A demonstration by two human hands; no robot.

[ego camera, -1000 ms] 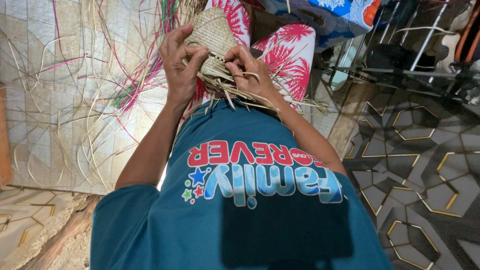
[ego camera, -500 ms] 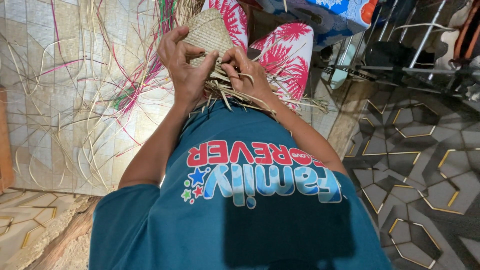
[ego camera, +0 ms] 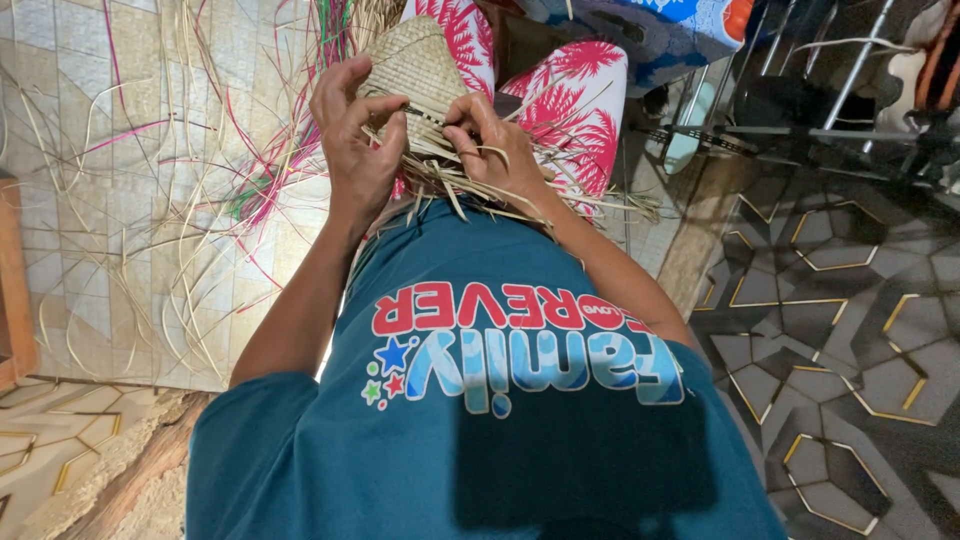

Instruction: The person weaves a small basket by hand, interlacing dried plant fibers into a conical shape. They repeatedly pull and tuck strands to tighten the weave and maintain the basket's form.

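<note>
Pinching woven straw piece (ego camera: 415, 65) edge: left hand (ego camera: 355, 150), right hand (ego camera: 495, 150) fingers closed.

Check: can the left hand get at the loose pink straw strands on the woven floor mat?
Probably yes. The left hand grips the tan woven straw piece in the lap; the loose pink straw strands lie just beside it on the woven floor mat, nothing between. It must let go first.

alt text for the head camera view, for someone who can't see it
Seen from above, a person's left hand and right hand grip a half-woven straw piece on their lap, its loose ends sticking out. Loose straw strands, some pink, lie on the tiled floor beside them.
</note>
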